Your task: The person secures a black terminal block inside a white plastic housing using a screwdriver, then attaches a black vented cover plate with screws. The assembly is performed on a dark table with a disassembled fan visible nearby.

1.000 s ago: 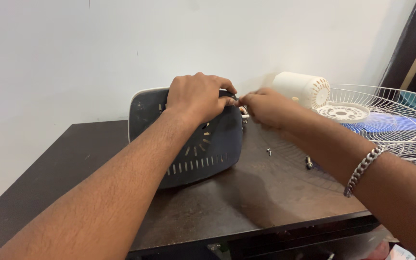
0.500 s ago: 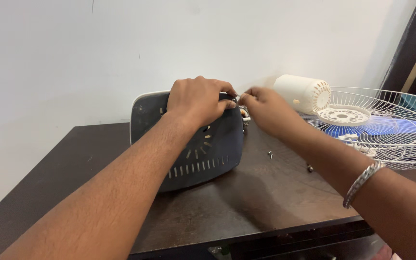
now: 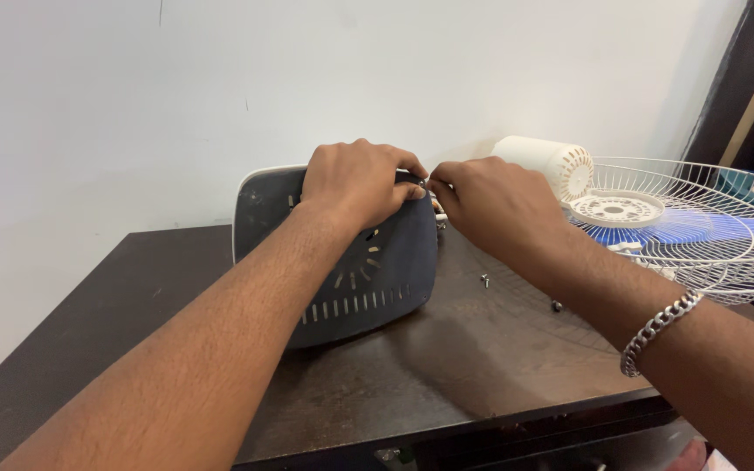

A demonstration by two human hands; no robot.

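A dark grey slotted fan base cover stands on edge on the dark wooden table, its underside facing me. My left hand grips its top right corner. My right hand meets it at that same corner, fingertips pinched on something too small to make out. A silver chain bracelet hangs on my right wrist.
To the right lie a white wire fan guard over blue blades and a white motor housing. Two small screws rest on the table beside my right forearm. A white wall stands close behind.
Both hands stay at the cover's top corner. The view has shifted slightly, and my right hand has edged a little lower and closer.
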